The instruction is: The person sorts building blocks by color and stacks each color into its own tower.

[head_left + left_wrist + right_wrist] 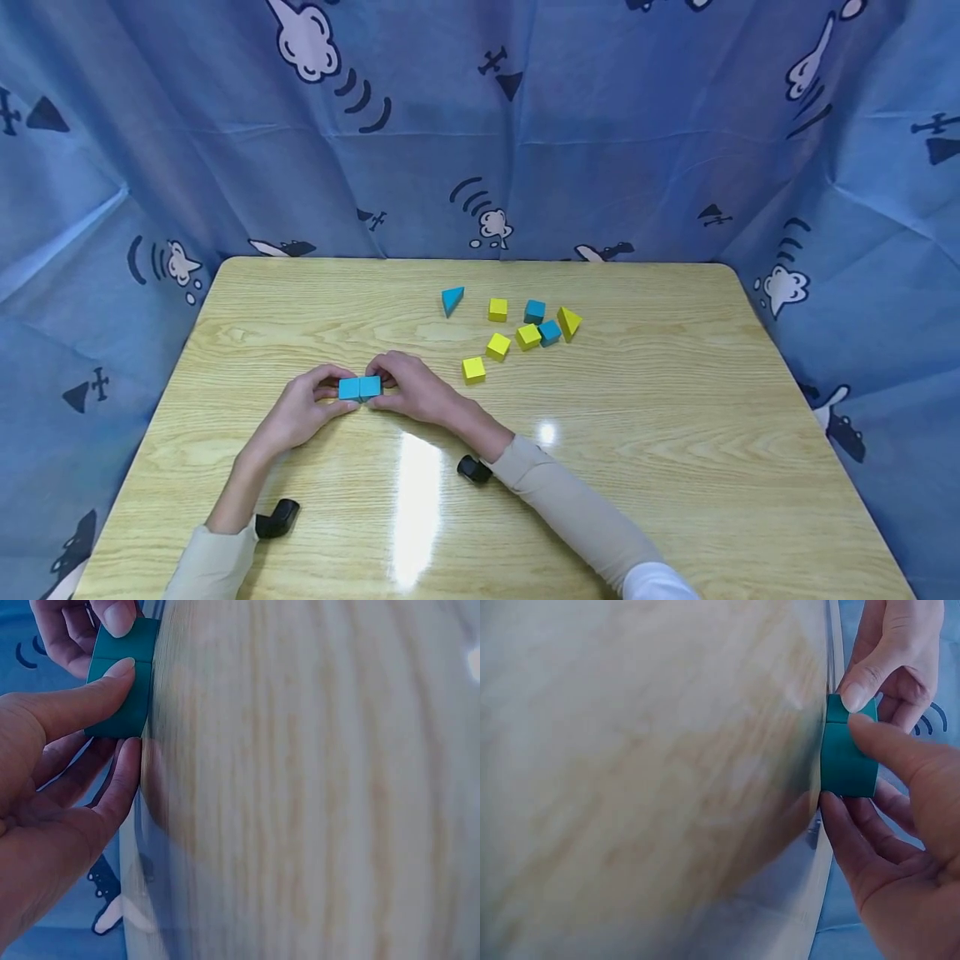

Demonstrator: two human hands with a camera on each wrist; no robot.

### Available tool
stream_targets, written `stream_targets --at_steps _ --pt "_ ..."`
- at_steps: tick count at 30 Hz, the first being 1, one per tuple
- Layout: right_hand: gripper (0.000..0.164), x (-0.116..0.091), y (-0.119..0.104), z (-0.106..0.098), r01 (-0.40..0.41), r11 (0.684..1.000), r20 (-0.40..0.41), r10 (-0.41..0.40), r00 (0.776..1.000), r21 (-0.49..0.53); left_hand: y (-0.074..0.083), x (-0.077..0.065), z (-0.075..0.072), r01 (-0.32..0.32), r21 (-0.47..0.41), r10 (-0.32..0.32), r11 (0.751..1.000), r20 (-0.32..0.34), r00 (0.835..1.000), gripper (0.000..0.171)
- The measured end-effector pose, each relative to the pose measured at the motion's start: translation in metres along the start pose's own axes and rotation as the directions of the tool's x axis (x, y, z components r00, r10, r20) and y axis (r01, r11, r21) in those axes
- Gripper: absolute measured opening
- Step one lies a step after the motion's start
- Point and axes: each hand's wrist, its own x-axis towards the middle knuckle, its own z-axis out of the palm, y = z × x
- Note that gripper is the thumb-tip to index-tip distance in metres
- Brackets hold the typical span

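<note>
Two blue cubes stand side by side on the table, faces touching, left of the middle in the head view. My left hand [300, 410] pinches the left blue cube [349, 389], its thumb on the near face. The right blue cube [370, 387] is held by my right hand [414, 388], thumb in front and fingers behind and at its side. Both wrist views show the pair low on the tabletop, with the thumbs close to the seam. The fingers behind the cubes are partly hidden.
Farther right lie several yellow cubes [498, 347], two more blue cubes [535, 312], a blue triangular block [452, 300] and a yellow triangular block [569, 323]. The wooden table [675, 417] ends at a blue patterned curtain [420, 192]. Black wrist devices [277, 518] sit by both forearms.
</note>
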Motion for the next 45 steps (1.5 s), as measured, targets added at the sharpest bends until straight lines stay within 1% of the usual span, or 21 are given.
stream_targets --at_steps 5,8,15,21,26,31,34,41,45 --pt "0.045 -0.001 0.003 -0.003 0.0 1.0 0.029 0.0 1.0 -0.015 -0.001 -0.001 0.0 -0.01 -0.003 0.01 1.0 -0.002 1.0 0.035" --pt "0.048 -0.003 0.004 -0.009 -0.004 1.0 0.025 0.004 1.0 -0.007 -0.002 -0.002 0.0 -0.009 -0.005 0.009 1.0 -0.003 1.0 0.036" --pt "0.04 -0.01 0.012 -0.029 -0.011 1.0 -0.043 0.012 0.999 0.026 -0.002 -0.002 0.0 -0.005 0.007 0.005 1.0 -0.012 1.0 0.037" --pt "0.035 -0.018 0.021 -0.044 -0.014 0.999 -0.115 0.02 0.993 0.045 -0.002 -0.003 -0.001 -0.004 0.012 0.004 1.0 -0.016 1.0 0.038" --pt "0.032 -0.027 0.027 -0.058 -0.024 0.997 -0.171 0.036 0.985 0.067 -0.002 -0.003 -0.001 -0.002 0.011 0.003 1.0 -0.015 1.0 0.038" --pt "0.03 -0.034 0.036 -0.071 -0.001 0.999 -0.221 0.013 0.975 0.055 -0.002 -0.003 -0.001 -0.004 0.005 0.004 1.0 -0.014 1.0 0.038" --pt "0.029 -0.04 0.042 -0.079 -0.007 0.999 -0.256 0.017 0.966 0.039 -0.002 -0.003 0.0 -0.003 0.0 0.003 1.0 -0.013 1.0 0.039" --pt "0.028 -0.054 0.058 -0.097 -0.049 0.999 -0.332 0.041 0.942 -0.016 -0.001 -0.002 0.0 0.008 -0.013 -0.008 1.0 -0.009 1.0 0.039" --pt "0.027 -0.062 0.068 -0.108 -0.063 0.997 -0.369 0.042 0.928 -0.047 -0.002 -0.001 0.0 -0.003 -0.009 0.003 1.0 -0.009 1.0 0.038"
